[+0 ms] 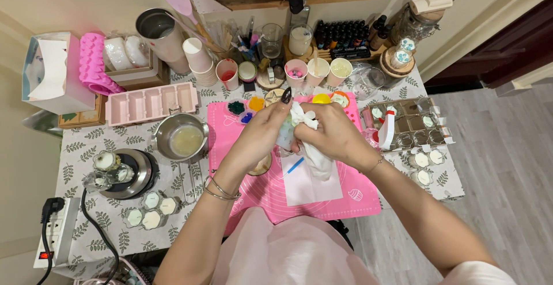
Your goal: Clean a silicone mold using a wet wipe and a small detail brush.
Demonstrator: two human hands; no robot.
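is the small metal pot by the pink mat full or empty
Partly full: the metal pot holds pale yellowish liquid below its rim, beside the pink mat.

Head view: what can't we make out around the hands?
- Item in the left hand: mostly covered by both hands and the white tissue.
- Round thing on the pink mat: hidden under the left wrist.
- Right hand grip: fingertips buried in tissue.
- Dark bottles: too small to tell.

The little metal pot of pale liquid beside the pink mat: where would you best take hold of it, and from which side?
Probably by its thin wire handle, which sticks out from the metal pot toward the person, so come from the near table edge. The pot is open-topped and filled with pale liquid, so gripping the rim risks a spill. Both the left hand and right hand are busy with a white tissue.
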